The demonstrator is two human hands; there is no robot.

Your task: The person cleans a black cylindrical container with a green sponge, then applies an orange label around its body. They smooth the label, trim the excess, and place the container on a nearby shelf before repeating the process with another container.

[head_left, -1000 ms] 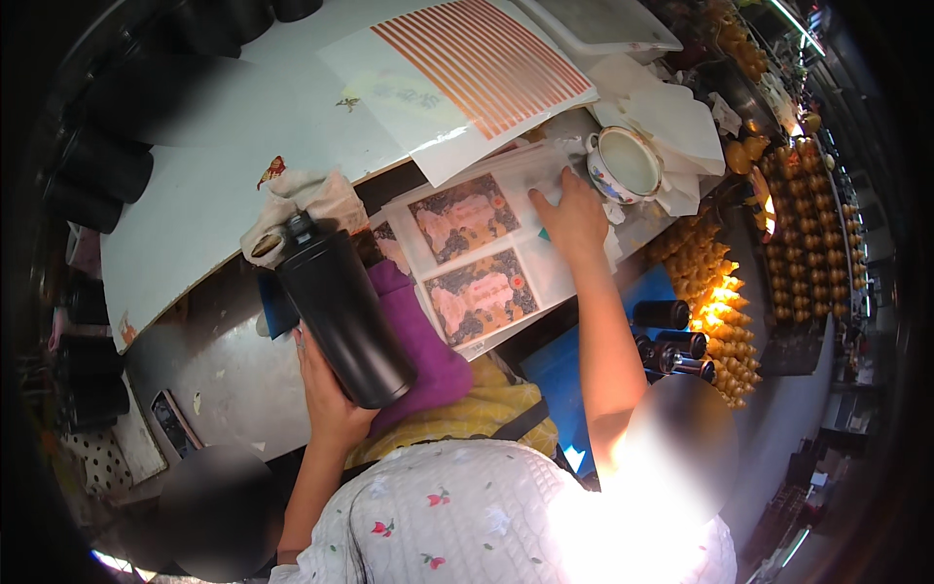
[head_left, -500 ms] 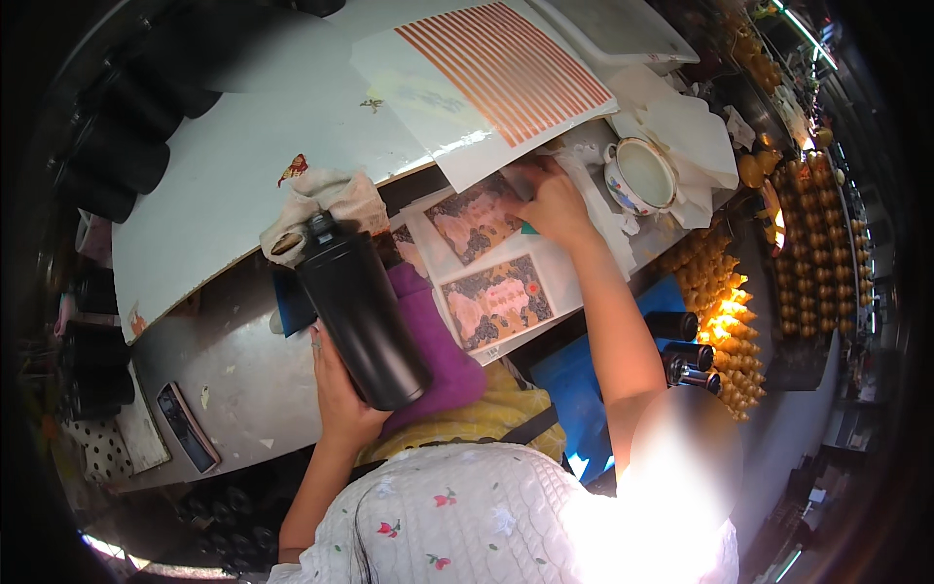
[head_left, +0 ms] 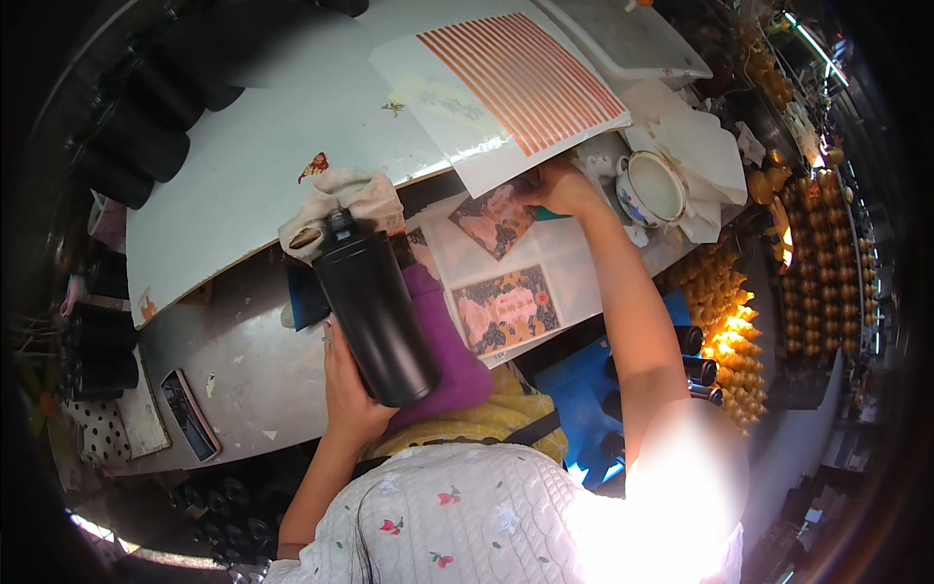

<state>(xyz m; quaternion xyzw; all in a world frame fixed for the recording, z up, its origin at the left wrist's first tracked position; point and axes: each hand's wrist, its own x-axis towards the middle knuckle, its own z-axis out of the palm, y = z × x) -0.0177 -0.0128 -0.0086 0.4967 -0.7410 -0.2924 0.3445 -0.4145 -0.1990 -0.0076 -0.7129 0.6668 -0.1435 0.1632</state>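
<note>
My left hand is closed around the lower end of a matte black bottle, which leans with its narrow neck pointing away from me. A crumpled whitish cloth lies against the neck. My right hand reaches forward, fingers bent together at the far right corner of a pink-and-dark printed decal; its fingertips are partly hidden. A bit of teal shows beside that hand. Nearer me, a second printed decal lies flat on white paper. Purple cloth lies under the bottle's right side.
A sheet with orange stripes overhangs the white board. A white pot with a painted rim stands right of my right hand. A phone lies at left. Black bottles line the far left, and gold gourd-shaped pieces fill the right.
The farther decal has turned and shifted a little with my right hand, away from the nearer one. My left hand still holds the bottle in much the same place. The whole view has shifted slightly.
</note>
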